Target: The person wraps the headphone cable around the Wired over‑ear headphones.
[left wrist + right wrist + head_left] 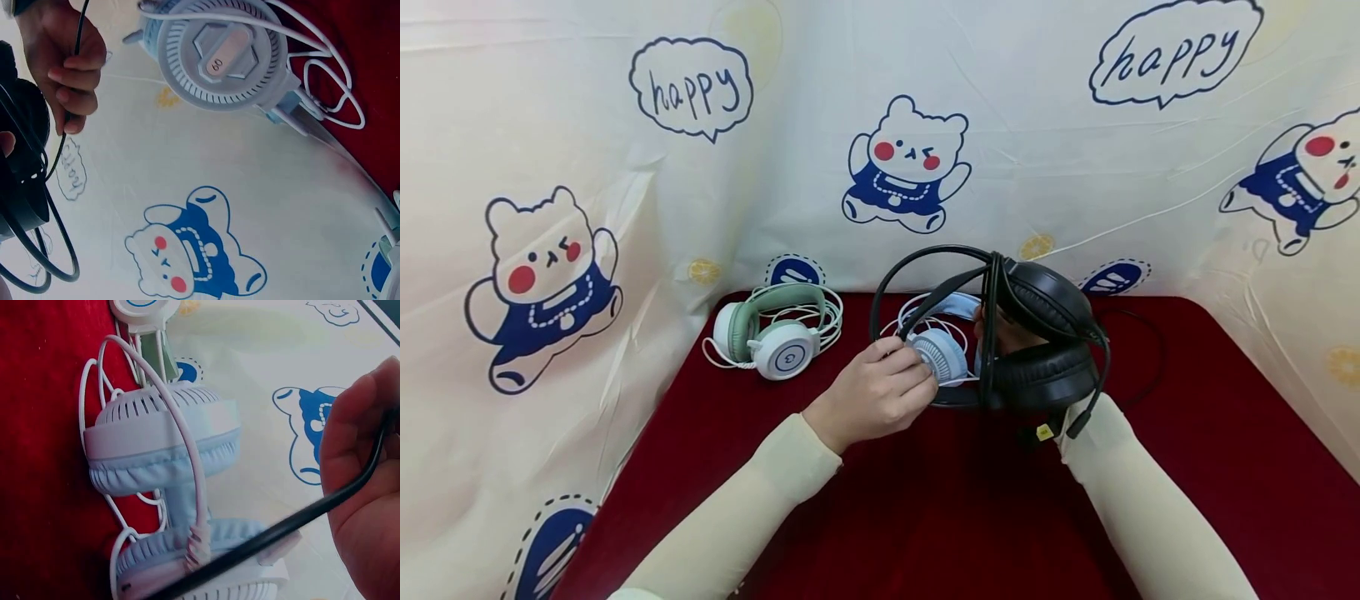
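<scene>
A black headset (1047, 375) with padded ear cups, a microphone boom and a looped, bundled cable is raised over the table. My left hand (880, 389) grips its headband at the left side. Behind the headset, and partly covered by it in the head view, is my right hand (1011, 333). In the left wrist view the right hand (72, 69) curls its fingers round a thin black cable (78, 34). That cable (300, 519) crosses the right wrist view in front of a light-blue headset (162, 440), which lies just behind the black one.
Left of the light-blue headset lies a white and green headset (786, 350) with its white cord coiled around it. The red-covered table (910, 517) meets a printed white curtain (805, 167) at the back and sides. A yellow tag (1044, 432) hangs below the black headset.
</scene>
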Demonstrator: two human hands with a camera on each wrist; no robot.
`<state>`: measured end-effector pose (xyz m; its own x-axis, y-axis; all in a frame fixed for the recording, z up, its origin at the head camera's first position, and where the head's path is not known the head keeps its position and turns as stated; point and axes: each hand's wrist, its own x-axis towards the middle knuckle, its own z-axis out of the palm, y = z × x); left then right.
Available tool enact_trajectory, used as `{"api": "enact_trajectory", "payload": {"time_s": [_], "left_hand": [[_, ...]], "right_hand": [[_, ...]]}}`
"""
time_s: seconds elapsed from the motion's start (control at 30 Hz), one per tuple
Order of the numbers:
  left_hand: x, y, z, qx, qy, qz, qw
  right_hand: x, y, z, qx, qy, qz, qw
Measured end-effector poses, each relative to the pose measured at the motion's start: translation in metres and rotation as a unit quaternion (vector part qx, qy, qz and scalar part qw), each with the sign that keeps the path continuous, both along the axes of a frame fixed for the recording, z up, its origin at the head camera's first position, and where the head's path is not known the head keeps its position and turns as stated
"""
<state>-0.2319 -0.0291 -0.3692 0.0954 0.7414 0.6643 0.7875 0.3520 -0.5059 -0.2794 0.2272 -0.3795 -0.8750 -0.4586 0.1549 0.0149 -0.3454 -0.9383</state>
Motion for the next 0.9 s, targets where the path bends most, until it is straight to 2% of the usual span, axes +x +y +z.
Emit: {"api": "enact_trajectory", "payload": {"time_s": [0.1, 0.2, 0.27, 0.37, 0.43, 0.57, 0.67, 0.77, 0.9], "left_hand": [[-0.004, 0.001, 0.001, 0.007, -0.009, 0.005, 0.9999], [-0.006, 0.001, 0.001, 0.008, -0.017, 0.01, 0.9998], [-0.008, 0.001, 0.002, 0.008, -0.018, 0.014, 0.9997], [-0.011, 0.001, 0.003, 0.01, -0.019, 0.022, 0.9995], [-0.013, 0.001, 0.004, 0.013, -0.02, 0.028, 0.9993], [-0.017, 0.0, 0.005, 0.015, -0.025, 0.037, 0.9989], [-0.021, 0.0, 0.007, 0.011, -0.021, 0.043, 0.9988], [-0.024, 0.001, 0.01, 0.009, -0.018, 0.048, 0.9986], [-0.028, 0.001, 0.012, 0.006, -0.018, 0.054, 0.9983]], "right_hand": [[0.002, 0.002, -0.009, -0.04, 0.05, 0.027, 0.998], [0.006, 0.003, -0.014, -0.098, 0.031, 0.07, 0.992], [0.008, 0.001, -0.016, -0.102, 0.019, 0.071, 0.992], [0.012, -0.003, -0.02, -0.029, 0.043, 0.027, 0.998], [0.013, -0.005, -0.024, 0.005, 0.066, 0.001, 0.998], [0.018, -0.005, -0.033, 0.05, 0.131, -0.016, 0.99], [0.02, -0.007, -0.037, 0.102, 0.156, -0.015, 0.982], [0.02, -0.011, -0.037, 0.141, 0.148, -0.021, 0.979], [0.022, -0.017, -0.036, 0.137, 0.12, -0.034, 0.983]]}}
